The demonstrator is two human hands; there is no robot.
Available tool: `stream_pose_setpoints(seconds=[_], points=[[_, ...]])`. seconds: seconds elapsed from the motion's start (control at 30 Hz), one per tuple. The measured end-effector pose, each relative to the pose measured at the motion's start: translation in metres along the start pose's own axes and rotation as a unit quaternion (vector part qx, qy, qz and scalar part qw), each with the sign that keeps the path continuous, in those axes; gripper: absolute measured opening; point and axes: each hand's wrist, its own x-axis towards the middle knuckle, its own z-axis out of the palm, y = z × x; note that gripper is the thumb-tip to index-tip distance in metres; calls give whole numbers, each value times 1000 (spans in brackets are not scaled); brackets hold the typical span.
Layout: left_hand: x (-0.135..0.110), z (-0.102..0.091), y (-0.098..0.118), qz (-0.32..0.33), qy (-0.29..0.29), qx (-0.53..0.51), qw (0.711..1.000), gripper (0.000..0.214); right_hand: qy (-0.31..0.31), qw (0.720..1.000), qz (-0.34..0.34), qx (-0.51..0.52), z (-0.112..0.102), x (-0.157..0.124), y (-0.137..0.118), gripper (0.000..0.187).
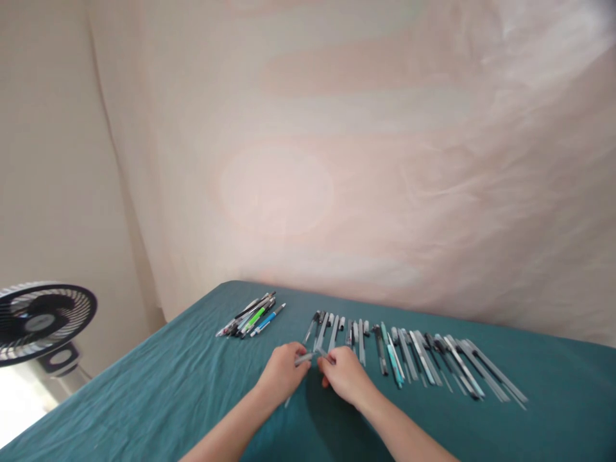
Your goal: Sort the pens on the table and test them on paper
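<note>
My left hand (283,372) is closed, pinching a whitish translucent pen part (303,359) between thumb and fingers. Facing it, my right hand (345,372) is also closed, with a greyish pen part (323,353) in its fingertips. The two pieces point towards each other, their ends close together; blur hides whether they touch. A thin pale stick (287,402) shows just below my left wrist. Beyond my hands and off to the right runs a row of pens and clear pen parts (362,343), several with dark or white caps.
At the back left lies a heap of pens (248,317), with a green one and a blue pen (268,321) among them. A dark teal cloth (158,385) covers the table. Pale sheeting (308,160) hangs behind it, and a fan (43,321) stands left.
</note>
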Motion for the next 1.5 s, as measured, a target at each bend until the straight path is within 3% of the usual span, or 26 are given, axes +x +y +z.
stream_pose_setpoints(seconds=[0.3, 0.67, 0.77, 1.03, 1.2, 1.37, 1.5], points=[[-5, 0, 0, -5, 8, 159, 987, 19, -44, 999, 20, -15, 16, 17, -2, 31], [-8, -15, 10, -45, 10, 277, 960, 26, -3, 999, 21, -24, 9, 9, -3, 21], [-10, -17, 12, -38, 14, 293, 955, 27, -18, 999, 31, -6, 8, 5, -2, 19], [-8, -16, 7, -43, -12, 181, 982, 32, -108, 987, 61, 100, 15, 0, -5, 24], [-5, -21, 6, -17, -56, 129, 990, 24, -114, 977, 65, 166, 19, -2, -12, 26], [-5, -23, -2, -11, -101, 46, 994, 45, -114, 971, 66, 199, 20, -1, -10, 24], [-2, -20, -11, -9, -112, 27, 993, 49, -103, 968, 67, 220, 22, -1, -6, 23]])
